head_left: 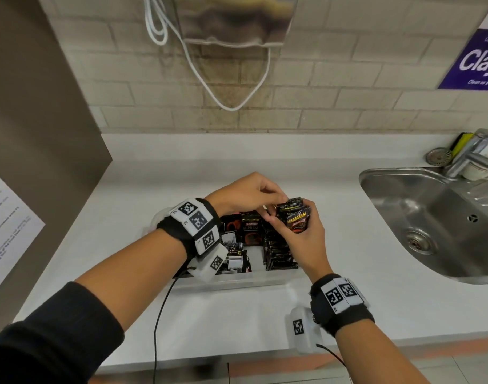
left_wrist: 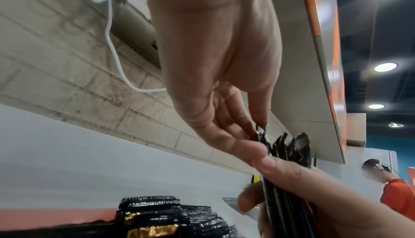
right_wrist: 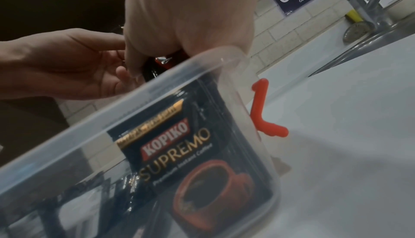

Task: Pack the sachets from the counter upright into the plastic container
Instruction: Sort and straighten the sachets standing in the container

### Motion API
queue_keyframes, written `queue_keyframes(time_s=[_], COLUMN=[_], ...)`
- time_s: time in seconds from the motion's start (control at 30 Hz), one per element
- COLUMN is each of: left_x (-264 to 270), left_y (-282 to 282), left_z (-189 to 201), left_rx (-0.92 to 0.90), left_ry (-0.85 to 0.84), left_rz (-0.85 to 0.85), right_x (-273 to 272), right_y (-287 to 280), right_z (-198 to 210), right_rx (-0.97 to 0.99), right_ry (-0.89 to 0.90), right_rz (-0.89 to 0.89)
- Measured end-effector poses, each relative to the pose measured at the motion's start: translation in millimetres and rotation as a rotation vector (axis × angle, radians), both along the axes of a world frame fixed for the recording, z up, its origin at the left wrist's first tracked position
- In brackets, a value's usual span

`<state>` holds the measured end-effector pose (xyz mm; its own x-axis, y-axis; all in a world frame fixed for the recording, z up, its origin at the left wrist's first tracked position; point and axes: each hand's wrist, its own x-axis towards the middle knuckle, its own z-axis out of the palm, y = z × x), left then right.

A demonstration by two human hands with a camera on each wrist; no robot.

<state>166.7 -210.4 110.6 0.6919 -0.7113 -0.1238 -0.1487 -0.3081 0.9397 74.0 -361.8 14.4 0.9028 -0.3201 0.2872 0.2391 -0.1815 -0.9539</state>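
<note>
— So, the hands?
— Right hand (head_left: 301,231) grips a sachet bundle (head_left: 294,217); left hand (head_left: 248,195) pinches one sachet's top edge.
— Around them?
— Plastic container (head_left: 231,281) beneath on the tabletop (head_left: 348,300), sink (head_left: 431,217) rightward.

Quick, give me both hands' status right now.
Left hand: pinching the top edge of one sachet in the bundle.
Right hand: gripping a bundle of sachets above the plastic container.
</note>
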Motion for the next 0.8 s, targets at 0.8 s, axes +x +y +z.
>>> queue_keyframes(time_s=[0.8], left_x=[17], left_y=[49], left_z=[-12], left_rx=[0.217], left_ry=[-0.237], left_rz=[0.321], right_x=[0], right_y=[-3], right_z=[0], right_rx=[0.092], right_ry=[0.06], right_rz=[-0.051])
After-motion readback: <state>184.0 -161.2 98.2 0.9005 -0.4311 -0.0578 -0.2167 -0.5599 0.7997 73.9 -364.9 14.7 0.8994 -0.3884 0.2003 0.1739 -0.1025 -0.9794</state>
